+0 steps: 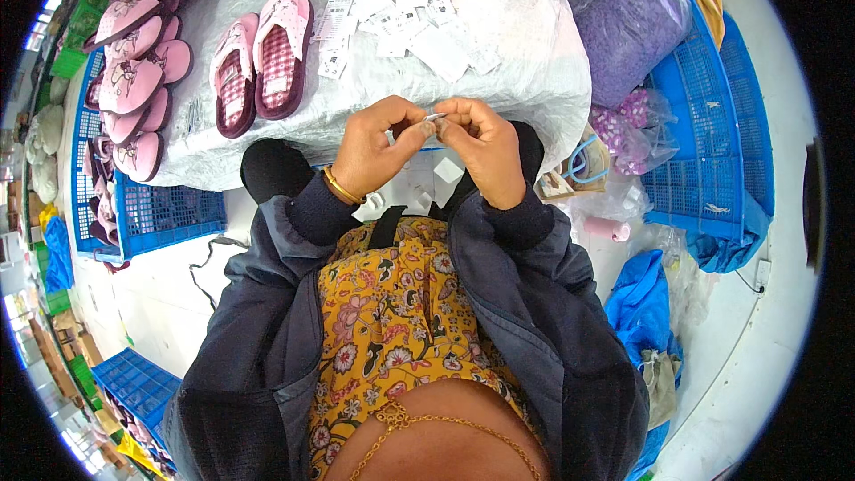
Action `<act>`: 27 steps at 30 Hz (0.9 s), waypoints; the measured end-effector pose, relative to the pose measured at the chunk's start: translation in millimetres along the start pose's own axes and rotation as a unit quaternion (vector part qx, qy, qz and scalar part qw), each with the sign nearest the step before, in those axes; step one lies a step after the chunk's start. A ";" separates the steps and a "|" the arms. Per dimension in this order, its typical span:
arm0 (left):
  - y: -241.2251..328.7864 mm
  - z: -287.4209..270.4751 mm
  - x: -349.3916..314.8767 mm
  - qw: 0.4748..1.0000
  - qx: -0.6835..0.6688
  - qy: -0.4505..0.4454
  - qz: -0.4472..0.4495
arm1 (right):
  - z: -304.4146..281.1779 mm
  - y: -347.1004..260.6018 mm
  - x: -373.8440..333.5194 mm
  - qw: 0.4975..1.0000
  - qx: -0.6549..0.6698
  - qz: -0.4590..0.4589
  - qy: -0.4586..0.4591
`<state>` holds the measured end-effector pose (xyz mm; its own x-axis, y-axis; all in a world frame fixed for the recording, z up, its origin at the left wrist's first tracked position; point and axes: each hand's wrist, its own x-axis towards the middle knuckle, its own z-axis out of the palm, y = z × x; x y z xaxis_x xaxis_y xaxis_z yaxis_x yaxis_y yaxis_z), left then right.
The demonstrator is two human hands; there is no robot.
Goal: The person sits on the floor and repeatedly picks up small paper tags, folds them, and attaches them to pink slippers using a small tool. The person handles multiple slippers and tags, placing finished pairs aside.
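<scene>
Both hands meet over the near edge of the plastic-covered table (499, 62). Between their fingertips is a small whitish, thin piece (434, 117), too small to name. My left hand (378, 147) pinches it from one side, thumb against forefinger. From the other side my right hand (485, 150) pinches it with curled fingers. A pair of pink slippers (283, 49) with checked insoles lies on the table to the left of the hands. Loose white printed labels (405, 18) are scattered just beyond the hands.
Stacked pink slippers (134, 71) line the table's left end, above a blue crate (169, 223). Blue crates (704, 151) stand at the right, with a purple plastic bag (632, 18) beside them. A pink roll (607, 229) and blue sheeting (639, 303) lie on the floor.
</scene>
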<state>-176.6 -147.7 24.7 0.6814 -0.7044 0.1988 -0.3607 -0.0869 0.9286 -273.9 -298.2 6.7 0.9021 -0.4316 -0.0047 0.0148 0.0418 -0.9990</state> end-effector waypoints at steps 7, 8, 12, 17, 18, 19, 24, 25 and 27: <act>0.2 4.9 2.1 0.996 0.073 0.023 0.041 | 0.9 1.9 -2.5 1.000 -0.001 -0.009 0.002; -0.8 7.9 1.2 0.995 0.080 0.030 0.046 | 0.2 2.5 -2.4 1.000 -0.006 -0.010 0.003; -0.1 9.0 0.9 0.987 0.137 0.022 0.075 | -3.3 0.7 -3.4 1.000 -0.021 0.002 0.014; -3.7 2.3 5.1 0.991 -0.065 -0.042 -0.112 | -7.2 2.7 -5.5 0.999 -0.016 0.035 -0.001; -8.8 0.0 5.7 0.965 -0.153 -0.065 -0.203 | -7.3 3.0 -6.5 0.999 -0.019 0.041 -0.008; -16.5 0.5 6.6 0.952 -0.204 -0.085 -0.212 | -6.4 6.7 -5.5 0.999 -0.011 0.050 -0.004; -24.4 -8.0 8.9 0.940 -0.192 -0.173 -0.225 | -7.8 0.4 -10.6 0.995 0.004 0.076 -0.057; -23.4 -8.1 8.6 0.952 -0.147 -0.178 -0.199 | -8.7 3.3 -11.3 0.995 0.006 0.078 -0.062; -27.2 -4.8 4.7 0.984 -0.009 -0.152 -0.089 | -8.5 3.8 -12.4 0.994 -0.036 0.067 -0.079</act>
<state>-160.5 -145.3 1.9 0.5099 -0.8575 -0.0679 -0.2399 -0.2176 0.9461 -288.7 -300.4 2.6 0.9503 -0.2803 -0.1358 -0.1352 0.0214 -0.9906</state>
